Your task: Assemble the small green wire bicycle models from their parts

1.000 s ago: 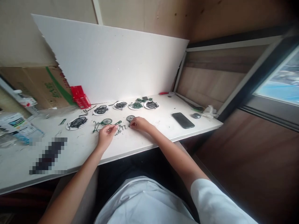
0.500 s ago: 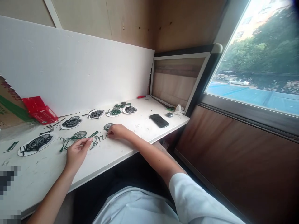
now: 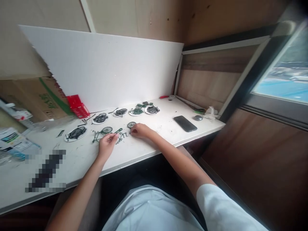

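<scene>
Over the white table, my left hand (image 3: 107, 143) is closed in a pinch on a slim dark green piece with a rounded end (image 3: 118, 130). Just left of its fingers lies a green miniature bicycle frame (image 3: 97, 136) with a spoked wheel (image 3: 106, 130). My right hand (image 3: 140, 131) rests low at the tabletop with its fingers pressed together; whatever is between them is hidden. A second small spoked wheel (image 3: 131, 124) lies by those fingertips. Between the hands are several tiny green parts (image 3: 122, 136).
White plates (image 3: 75, 138) heaped with dark and green model parts line the table behind my hands. A red box (image 3: 78, 106) stands at the back left near a cardboard box (image 3: 49, 99). To the right lie a phone (image 3: 185, 123) and a mouse (image 3: 198, 118). A white board (image 3: 113, 70) stands behind.
My view has swung left, so the scene sits further right and more of the cardboard box and a bottle show. Both hands keep nearly the same place over the parts.
</scene>
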A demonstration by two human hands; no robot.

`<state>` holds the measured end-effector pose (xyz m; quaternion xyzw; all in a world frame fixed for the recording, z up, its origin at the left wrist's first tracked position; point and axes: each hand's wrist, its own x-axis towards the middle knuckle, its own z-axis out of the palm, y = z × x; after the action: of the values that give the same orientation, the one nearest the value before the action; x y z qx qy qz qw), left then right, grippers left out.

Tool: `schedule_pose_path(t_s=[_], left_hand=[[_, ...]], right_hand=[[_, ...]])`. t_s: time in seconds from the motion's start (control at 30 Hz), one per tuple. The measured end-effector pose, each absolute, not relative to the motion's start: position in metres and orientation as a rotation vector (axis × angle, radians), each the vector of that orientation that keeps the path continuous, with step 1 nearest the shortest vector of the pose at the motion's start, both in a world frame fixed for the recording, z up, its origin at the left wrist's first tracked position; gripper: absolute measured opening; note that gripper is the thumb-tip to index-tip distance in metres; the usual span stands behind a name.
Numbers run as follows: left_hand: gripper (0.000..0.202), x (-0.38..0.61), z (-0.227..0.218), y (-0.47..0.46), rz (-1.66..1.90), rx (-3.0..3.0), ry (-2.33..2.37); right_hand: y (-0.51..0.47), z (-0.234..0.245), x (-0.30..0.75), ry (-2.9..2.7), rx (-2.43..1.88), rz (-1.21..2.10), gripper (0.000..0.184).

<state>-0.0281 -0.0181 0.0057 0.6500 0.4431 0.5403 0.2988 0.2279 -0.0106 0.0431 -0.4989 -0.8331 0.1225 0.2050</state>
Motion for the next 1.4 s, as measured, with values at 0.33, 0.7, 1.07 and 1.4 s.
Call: schedule_pose_path(t_s=[0.33, 0.7, 1.07, 1.4], left_hand=[[0.037, -0.025, 0.004, -0.018, 1.46, 1.73, 1.121], [0.035, -0.026, -0.007, -0.011, 1.473, 1.74, 1.072], [0.033, -0.025, -0.005, -0.012, 1.478, 1.766, 1.069], [0.031, -0.025, -0.004, -0.014, 1.477, 1.792, 1.069]], right_hand=[[-0.01, 0.047, 0.236, -2.23, -1.347, 0.284, 0.015], [0.002, 0.034, 0.247, -2.217, -1.298, 0.376, 0.017], [0.011, 0.019, 0.248, -2.2, -1.162, 0.378, 0.018], [0.008, 0.022, 0.246, -2.213, -1.287, 0.371, 0.013]])
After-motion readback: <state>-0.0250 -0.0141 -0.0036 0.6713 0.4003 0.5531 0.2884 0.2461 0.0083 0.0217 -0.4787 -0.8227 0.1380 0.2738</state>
